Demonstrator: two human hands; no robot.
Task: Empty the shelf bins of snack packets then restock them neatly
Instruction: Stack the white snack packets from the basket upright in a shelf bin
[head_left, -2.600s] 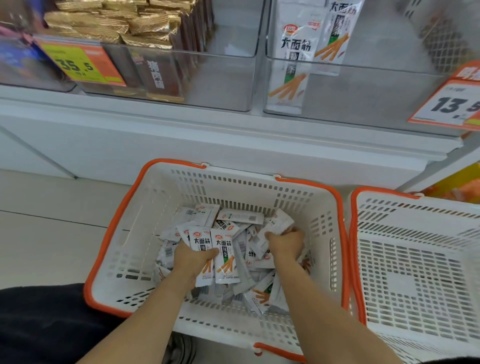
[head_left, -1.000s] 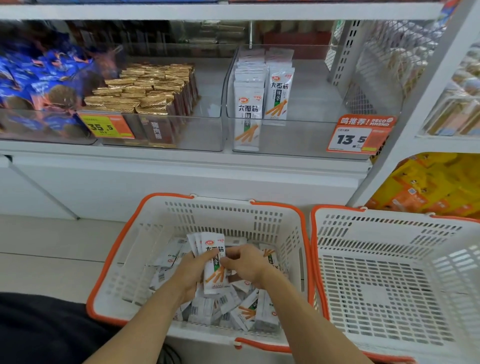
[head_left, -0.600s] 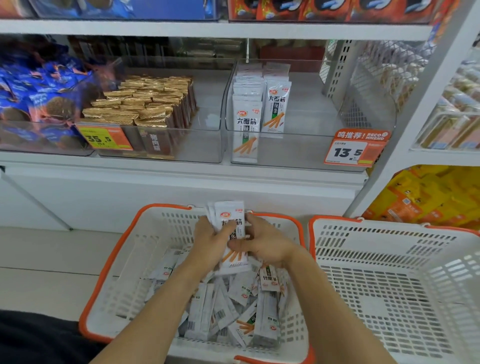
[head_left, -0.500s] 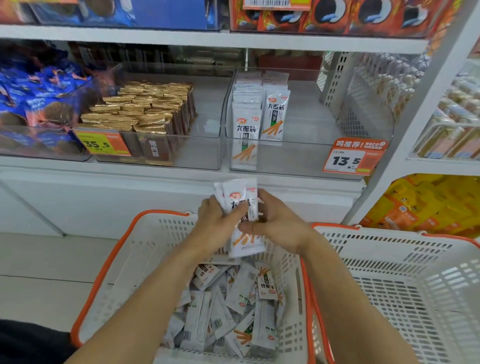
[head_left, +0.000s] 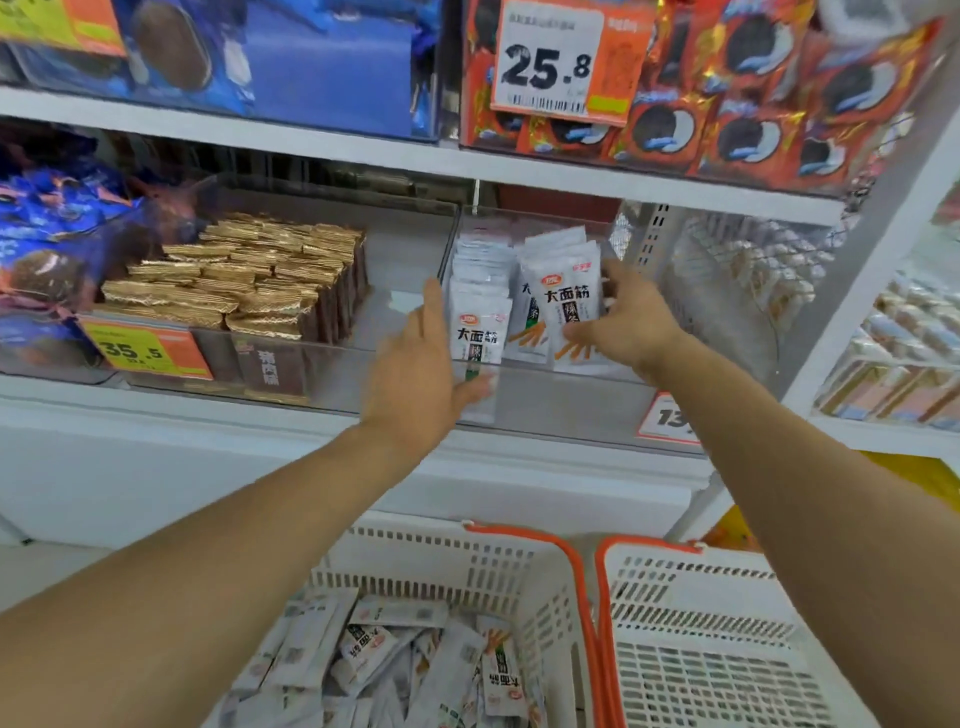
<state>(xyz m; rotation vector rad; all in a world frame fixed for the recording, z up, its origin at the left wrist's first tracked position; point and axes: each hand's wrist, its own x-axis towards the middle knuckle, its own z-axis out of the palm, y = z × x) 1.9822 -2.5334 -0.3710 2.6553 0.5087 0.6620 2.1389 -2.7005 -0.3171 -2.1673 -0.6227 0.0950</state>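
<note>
Head view, left to right; 9 o'clock: blue biscuit packs (head_left: 47, 244) on the middle shelf (head_left: 322, 143); just right of them a clear bin with gold-wrapped wafers (head_left: 244, 280) and an orange 35.5 tag (head_left: 148, 351) on its front; upper shelf at 11 o'clock holds blue boxes (head_left: 322, 57), at 1 o'clock orange cookie packs (head_left: 753, 119) behind a 25.8 tag (head_left: 563, 60).

Left hand (head_left: 421, 374) at centre, fingers straight and apart, holding nothing; it sits in front of the clear snack bin (head_left: 550, 400), at the left side of the front packet of the left row (head_left: 480, 332); contact with that packet not resolvable.

Same bin, two rows of white snack packets standing upright; right hand (head_left: 631, 322) just right of centre, fingers curled round a small stack of packets (head_left: 569, 306), holding it upright at the front of the right row (head_left: 550, 244), inside the bin.

Price tag (head_left: 670, 418) on the bin front partly hidden by the right forearm.

6 o'clock: orange-rimmed white basket (head_left: 519, 577) with loose snack packets (head_left: 405, 665) piled flat; touching it at 5 o'clock a second basket (head_left: 727, 649); 3 o'clock: neighbouring shelf unit with blurred pale packs (head_left: 893, 358).
</note>
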